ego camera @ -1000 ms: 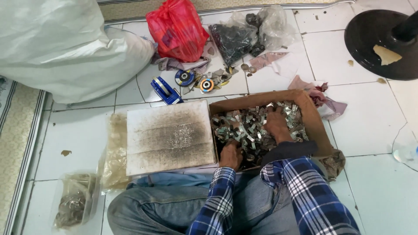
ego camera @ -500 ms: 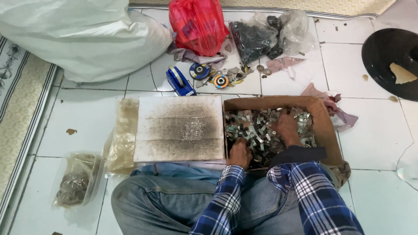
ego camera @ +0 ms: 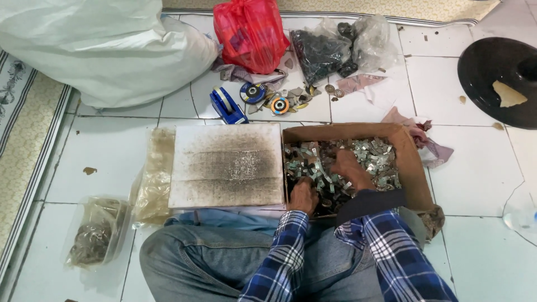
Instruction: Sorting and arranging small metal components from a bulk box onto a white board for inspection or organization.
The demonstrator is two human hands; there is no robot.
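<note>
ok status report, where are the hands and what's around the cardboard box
Left hand and right hand both down in the small shiny metal pieces, grip hidden. Brown cardboard box holds them. Smudged white board beside it.

Both plaid-sleeved arms reach forward, left hand and right hand palm-down, fingers seemingly curled.

brown carton centre | red bag top | white sack top-left

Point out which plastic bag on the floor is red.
The red bag at the top centre, between the big white sack and the clear bag of dark parts. The bag at lower left is also clear.
</note>
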